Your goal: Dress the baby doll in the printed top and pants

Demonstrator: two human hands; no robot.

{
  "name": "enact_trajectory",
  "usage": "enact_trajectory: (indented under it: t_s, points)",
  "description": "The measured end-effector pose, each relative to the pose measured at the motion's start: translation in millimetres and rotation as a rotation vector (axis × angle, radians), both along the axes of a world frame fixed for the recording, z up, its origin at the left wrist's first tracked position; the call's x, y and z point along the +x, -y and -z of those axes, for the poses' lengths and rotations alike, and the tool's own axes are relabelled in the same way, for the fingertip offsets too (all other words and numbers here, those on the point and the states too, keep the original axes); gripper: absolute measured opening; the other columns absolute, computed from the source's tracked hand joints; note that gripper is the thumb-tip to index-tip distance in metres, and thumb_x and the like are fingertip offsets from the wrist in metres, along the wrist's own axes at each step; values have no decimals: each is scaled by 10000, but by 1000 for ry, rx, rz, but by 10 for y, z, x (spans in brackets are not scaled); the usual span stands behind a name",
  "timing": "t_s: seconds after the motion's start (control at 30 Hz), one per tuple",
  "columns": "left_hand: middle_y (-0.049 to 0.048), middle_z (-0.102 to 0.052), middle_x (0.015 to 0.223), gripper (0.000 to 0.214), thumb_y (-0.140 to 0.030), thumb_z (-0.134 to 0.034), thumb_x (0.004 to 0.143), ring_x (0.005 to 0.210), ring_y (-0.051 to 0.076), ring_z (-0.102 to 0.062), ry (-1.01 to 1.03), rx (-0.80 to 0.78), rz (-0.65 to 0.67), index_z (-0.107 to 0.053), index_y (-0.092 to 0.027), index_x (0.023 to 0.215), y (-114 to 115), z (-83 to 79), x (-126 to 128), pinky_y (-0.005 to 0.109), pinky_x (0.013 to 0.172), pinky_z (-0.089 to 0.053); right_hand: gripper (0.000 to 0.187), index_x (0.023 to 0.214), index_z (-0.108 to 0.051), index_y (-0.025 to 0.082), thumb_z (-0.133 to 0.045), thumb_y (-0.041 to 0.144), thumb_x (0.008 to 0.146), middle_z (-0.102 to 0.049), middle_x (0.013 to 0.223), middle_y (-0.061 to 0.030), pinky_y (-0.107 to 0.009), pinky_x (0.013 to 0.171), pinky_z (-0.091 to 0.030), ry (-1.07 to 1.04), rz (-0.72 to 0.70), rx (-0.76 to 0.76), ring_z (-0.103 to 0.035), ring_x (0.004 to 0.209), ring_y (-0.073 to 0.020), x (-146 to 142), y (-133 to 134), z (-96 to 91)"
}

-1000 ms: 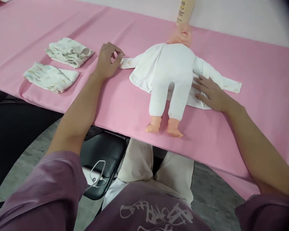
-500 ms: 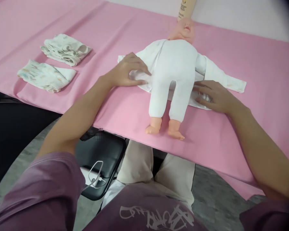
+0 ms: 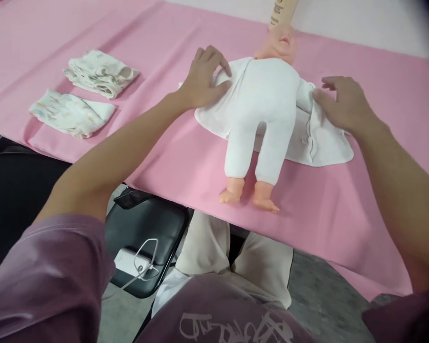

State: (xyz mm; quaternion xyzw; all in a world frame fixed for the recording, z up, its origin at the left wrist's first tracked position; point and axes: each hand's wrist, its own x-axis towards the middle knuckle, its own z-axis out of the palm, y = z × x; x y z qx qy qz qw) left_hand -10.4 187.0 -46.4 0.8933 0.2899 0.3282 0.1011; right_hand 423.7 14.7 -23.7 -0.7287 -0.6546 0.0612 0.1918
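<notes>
A baby doll point(image 3: 264, 114) in white clothing lies on its back on the table, feet toward me. Under it and out to both sides spreads a white baby shirt point(image 3: 329, 147), its lower edges lying flat. My left hand point(image 3: 207, 78) rests over the sleeve side at the left, fingers apart, with nothing visibly gripped. At the right, my right hand point(image 3: 345, 102) hovers at or touches the shirt's other sleeve side, thumb and fingers spread. The sleeve on that side is mostly hidden behind the hand.
Two folded patterned baby garments, a farther one point(image 3: 100, 74) and a nearer one point(image 3: 71, 114), lie left on the pink cloth point(image 3: 157, 147). A beige bottle point(image 3: 281, 13) stands behind the doll's head. Below, a black chair point(image 3: 150, 224) holds a white power bank point(image 3: 132, 262) with a cable.
Both hands have moved up from the shirt's lower edges to its sleeve sides. The shirt's right lower part now lies spread farther out.
</notes>
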Motion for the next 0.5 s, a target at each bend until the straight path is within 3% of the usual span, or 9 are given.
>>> enact_trajectory:
  t_s: [0.1,0.17,0.2,0.3,0.33,0.4,0.47,0.5]
  points:
    - [124,-747,1532,270,-313,-833,1104,1320,295,-599,13,-249,-133,-713,-274,1343,-153,-143,338,537,1163,-528,688,1661,-741,89,-577,657,1309,-732,1695,-211,-642,1284,-529,-22,72,-177,-690,1585,-445,-85,-335,-180]
    - [122,-787,1456,144,-395,-767,1194,1190,274,-639,0,-438,-171,-715,-261,1199,-213,-260,534,511,1046,-527,881,1495,-812,32,-496,813,1241,-783,1563,-194,-627,1141,-570,-10,87,-218,-751,1476,-460,-181,-477,-241]
    - [110,-805,1390,225,-447,-727,1227,1116,255,-648,-7,-497,-184,-715,-257,1107,-250,-311,614,498,1004,-515,925,1439,-827,7,-506,842,1204,-805,1476,-186,-614,1081,-584,-24,107,-219,-784,1414,-457,-224,-532,-250]
    - [45,-797,1225,403,-575,-695,1242,994,196,-599,-33,-566,-215,-697,-283,964,-383,-396,747,454,936,-475,727,1450,-843,2,-712,676,1210,-834,1263,-163,-592,1007,-645,-147,183,-162,-860,1243,-398,-305,-670,-229]
    - [20,-786,1169,425,-636,-702,1230,1006,191,-568,-45,-552,-177,-690,-307,962,-408,-400,742,444,946,-463,629,1475,-845,13,-800,579,1204,-838,1221,-161,-606,1009,-668,-185,197,-134,-872,1193,-376,-318,-708,-222]
    - [-2,-772,1085,495,-813,-669,1196,1127,206,-522,-133,-424,46,-716,-351,1026,-367,-386,650,439,1044,-435,571,1473,-861,26,-923,494,1150,-839,1142,-155,-675,1017,-690,-222,215,-88,-882,1122,-369,-333,-763,-234]
    - [4,-790,1093,648,-980,-557,1159,1336,222,-461,-268,-202,325,-783,-373,1179,-173,-359,470,441,1210,-351,650,1410,-885,38,-957,601,1093,-834,1086,-142,-745,1030,-671,-195,239,-109,-881,1152,-423,-347,-786,-289]
    - [11,-801,1136,726,-1033,-531,1131,1430,227,-418,-320,-117,384,-806,-373,1253,-32,-346,364,439,1274,-297,721,1374,-891,40,-927,697,1077,-836,1096,-147,-774,1039,-651,-155,256,-152,-871,1206,-468,-351,-787,-328]
